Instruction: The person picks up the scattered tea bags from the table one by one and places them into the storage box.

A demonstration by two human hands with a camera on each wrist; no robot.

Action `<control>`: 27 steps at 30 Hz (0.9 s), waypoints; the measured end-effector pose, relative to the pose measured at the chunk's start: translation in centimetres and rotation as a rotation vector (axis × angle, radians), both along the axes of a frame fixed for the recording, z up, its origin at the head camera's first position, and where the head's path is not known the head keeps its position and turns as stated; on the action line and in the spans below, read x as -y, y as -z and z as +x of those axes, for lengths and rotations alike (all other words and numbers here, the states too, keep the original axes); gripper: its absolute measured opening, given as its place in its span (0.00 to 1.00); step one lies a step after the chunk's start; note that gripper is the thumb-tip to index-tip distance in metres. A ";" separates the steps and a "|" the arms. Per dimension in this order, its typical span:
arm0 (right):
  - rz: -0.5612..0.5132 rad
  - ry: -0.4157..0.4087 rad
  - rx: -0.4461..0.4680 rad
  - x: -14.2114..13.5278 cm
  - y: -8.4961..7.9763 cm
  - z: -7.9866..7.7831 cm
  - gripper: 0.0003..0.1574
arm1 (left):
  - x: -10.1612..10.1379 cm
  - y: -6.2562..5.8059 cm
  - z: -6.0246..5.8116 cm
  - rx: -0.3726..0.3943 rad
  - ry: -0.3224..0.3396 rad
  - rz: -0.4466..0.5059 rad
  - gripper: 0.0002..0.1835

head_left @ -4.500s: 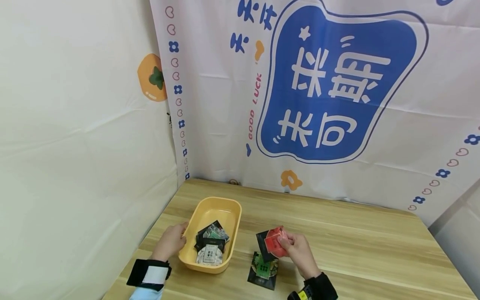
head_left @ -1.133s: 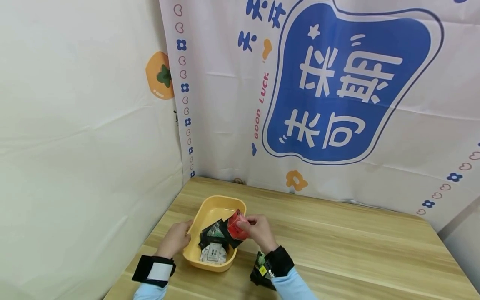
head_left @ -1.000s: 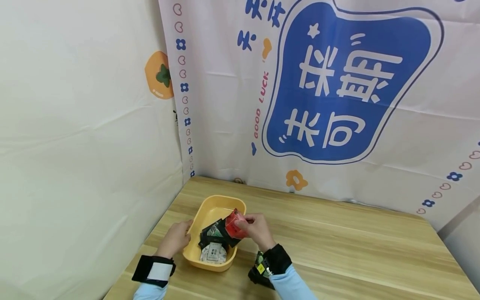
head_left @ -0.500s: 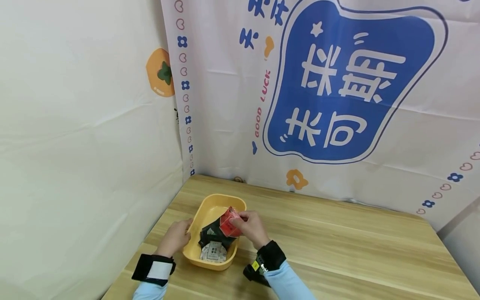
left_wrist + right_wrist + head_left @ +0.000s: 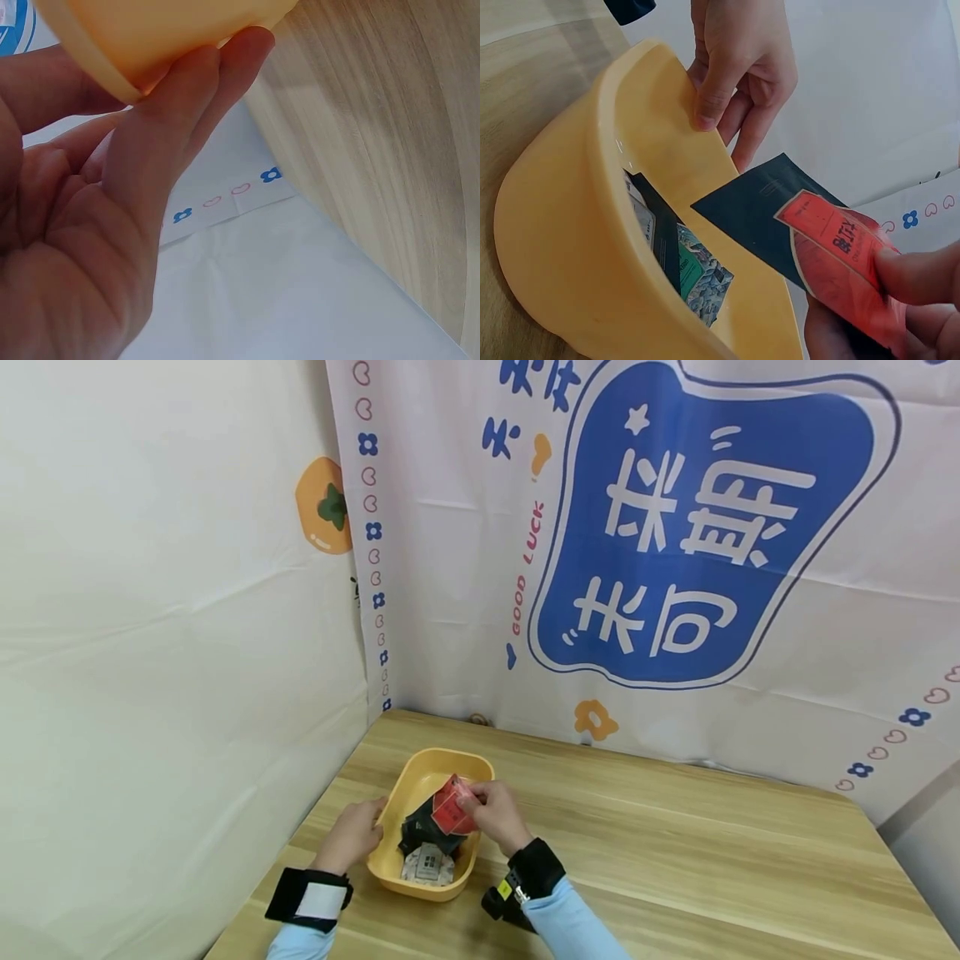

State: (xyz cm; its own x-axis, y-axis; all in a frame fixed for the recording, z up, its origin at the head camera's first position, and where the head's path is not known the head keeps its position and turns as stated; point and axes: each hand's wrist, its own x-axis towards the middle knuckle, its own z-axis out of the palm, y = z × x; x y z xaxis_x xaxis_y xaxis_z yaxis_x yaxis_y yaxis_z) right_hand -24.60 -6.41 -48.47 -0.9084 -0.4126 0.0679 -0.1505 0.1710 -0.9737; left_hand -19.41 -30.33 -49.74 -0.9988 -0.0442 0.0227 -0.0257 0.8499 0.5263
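My left hand [image 5: 348, 839] pinches the left rim of a yellow plastic tub [image 5: 423, 774], thumb on one side of the wall and fingers on the other. Over the tub my right hand [image 5: 498, 817] holds a flat tea packet [image 5: 832, 255], dark at one end and red at the other, with a red label. Thumb and fingers grip its red end. Below it in the tub lie dark packets [image 5: 415, 831], one with a green label [image 5: 692, 270], and a packet with a white front [image 5: 427, 864]. The held packet overlaps the dark ones in the head view.
The tub stands on a wooden table [image 5: 675, 852], toward its left side. A white wall sheet [image 5: 187, 652] rises on the left, and a printed curtain [image 5: 465, 568] hangs behind. The right wrist's black strap [image 5: 537, 867] hides the table area right of the tub.
The right hand has carried the red-and-black packet left from beside the tub to over it, moving further inward in the last second. The left hand keeps hold of the rim.
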 end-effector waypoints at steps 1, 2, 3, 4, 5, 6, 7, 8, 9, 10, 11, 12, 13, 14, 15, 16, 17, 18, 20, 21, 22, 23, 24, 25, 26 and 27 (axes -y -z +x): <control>0.003 0.000 0.002 0.0 0.0 0.0 0.12 | 0.0 0.0 0.0 0.001 -0.001 -0.004 0.24; 0.010 0.003 0.006 0.1 0.1 -0.1 0.12 | 0.0 0.0 0.0 0.004 -0.001 -0.006 0.24; 0.012 0.004 0.001 0.1 0.1 -0.1 0.11 | 0.0 0.0 0.0 0.004 0.000 -0.007 0.24; 0.014 0.008 -0.002 0.2 0.1 -0.1 0.11 | 0.0 0.0 0.0 0.004 0.000 -0.007 0.24; 0.019 0.010 -0.007 0.2 0.1 -0.1 0.10 | 0.0 -0.1 0.0 0.002 0.001 -0.010 0.24; 0.022 0.012 -0.013 0.2 0.1 -0.1 0.10 | -0.1 -0.1 0.0 -0.001 0.002 -0.012 0.24; 0.029 0.016 -0.016 0.3 0.1 -0.1 0.09 | -0.1 -0.1 0.0 -0.003 0.003 -0.014 0.24; 0.035 0.016 -0.026 0.3 0.1 -0.1 0.09 | -0.1 0.0 0.0 -0.005 0.004 -0.013 0.24; 0.037 0.016 -0.031 0.3 0.2 -0.2 0.09 | -0.1 0.0 0.0 -0.007 0.004 -0.010 0.24; 0.042 0.018 -0.032 0.4 0.2 -0.2 0.09 | -0.1 0.0 0.1 -0.008 0.003 -0.011 0.24; 0.048 0.018 -0.039 0.4 0.3 -0.2 0.08 | -0.1 0.0 0.1 -0.009 0.004 -0.012 0.24; 0.055 0.020 -0.045 0.4 0.3 -0.2 0.08 | -0.1 0.0 0.2 -0.009 0.004 -0.010 0.24; 0.061 0.022 -0.049 0.4 0.4 -0.1 0.08 | -0.1 -0.1 0.2 -0.010 0.005 -0.010 0.24; 0.066 0.024 -0.053 0.4 0.4 -0.1 0.08 | -0.1 -0.1 0.2 -0.007 0.004 -0.008 0.24; 0.071 0.026 -0.055 0.4 0.5 -0.1 0.08 | -0.2 -0.1 0.2 -0.006 0.004 -0.009 0.24; 0.075 0.027 -0.058 0.4 0.5 -0.1 0.08 | -0.2 -0.2 0.2 -0.006 0.004 -0.011 0.24; 0.080 0.026 -0.068 0.4 0.5 -0.1 0.08 | -0.2 -0.2 0.2 -0.006 0.004 -0.012 0.24; 0.089 0.029 -0.083 0.5 0.6 -0.1 0.08 | -0.2 -0.2 0.2 -0.006 0.003 -0.012 0.24; 0.124 0.044 -0.149 0.4 0.7 -0.1 0.10 | -0.2 -0.3 0.2 -0.004 0.000 -0.016 0.24; 0.139 0.057 -0.190 0.4 0.7 -0.1 0.11 | -0.3 -0.3 0.1 -0.005 0.002 -0.019 0.24; 0.152 0.072 -0.229 0.3 0.7 -0.1 0.12 | -0.2 -0.3 0.1 -0.004 0.003 -0.020 0.24; 0.164 0.090 -0.269 0.2 0.7 -0.1 0.14 | -0.2 -0.3 0.1 -0.003 0.001 -0.025 0.24; 0.173 0.107 -0.300 0.0 0.6 -0.2 0.15 | -0.2 -0.4 0.1 -0.002 0.001 -0.028 0.24; 0.173 0.119 -0.323 -0.3 0.6 -0.1 0.17 | -0.3 -0.3 0.1 -0.002 0.000 -0.028 0.25; 0.166 0.127 -0.326 -0.7 0.5 -0.1 0.18 | -0.3 -0.3 0.1 -0.003 0.000 -0.030 0.25; 0.153 0.128 -0.323 -1.2 0.5 -0.1 0.19 | -0.3 -0.2 0.1 -0.004 -0.001 -0.031 0.25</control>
State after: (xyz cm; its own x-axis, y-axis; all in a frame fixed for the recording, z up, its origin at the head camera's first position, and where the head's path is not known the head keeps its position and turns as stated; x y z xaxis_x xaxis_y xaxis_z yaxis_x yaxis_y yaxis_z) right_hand -24.73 -5.24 -48.95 -0.8949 -0.3249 0.3060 -0.4140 0.3481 -0.8411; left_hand -19.35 -30.01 -49.50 -0.9986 -0.0449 0.0283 -0.0248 0.8660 0.4995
